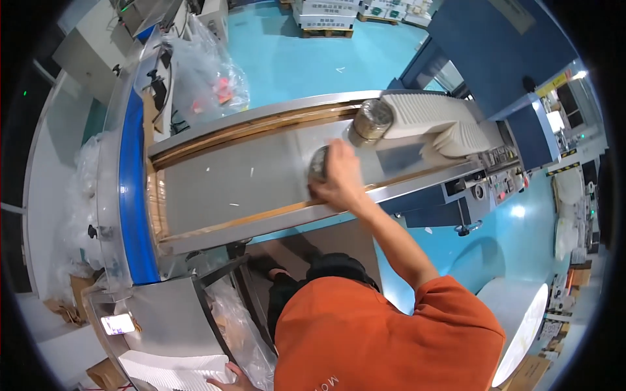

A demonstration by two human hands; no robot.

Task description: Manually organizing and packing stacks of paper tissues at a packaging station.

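Observation:
My right hand (342,173), slightly blurred, is closed round a dark greyish cylinder (318,163) over the middle of a long metal trough (222,186). A similar shiny, grey-brown cylinder (373,121) stands farther right in the trough, against the end of a long row of white folded paper (424,112). Nearer me, a shorter bunch of white folded paper (460,140) leans over, its sheets fanned. At the lower left, my left hand (236,380) grips the right end of another white folded paper stack (173,371); part of that hand is out of the picture.
Wooden strips (261,132) line the trough's sides. A blue machine housing (502,58) stands at its right end, a blue band (138,189) at its left. Below left is a metal side table (166,309) with a lit phone (118,324). A large white roll (515,319) stands behind right.

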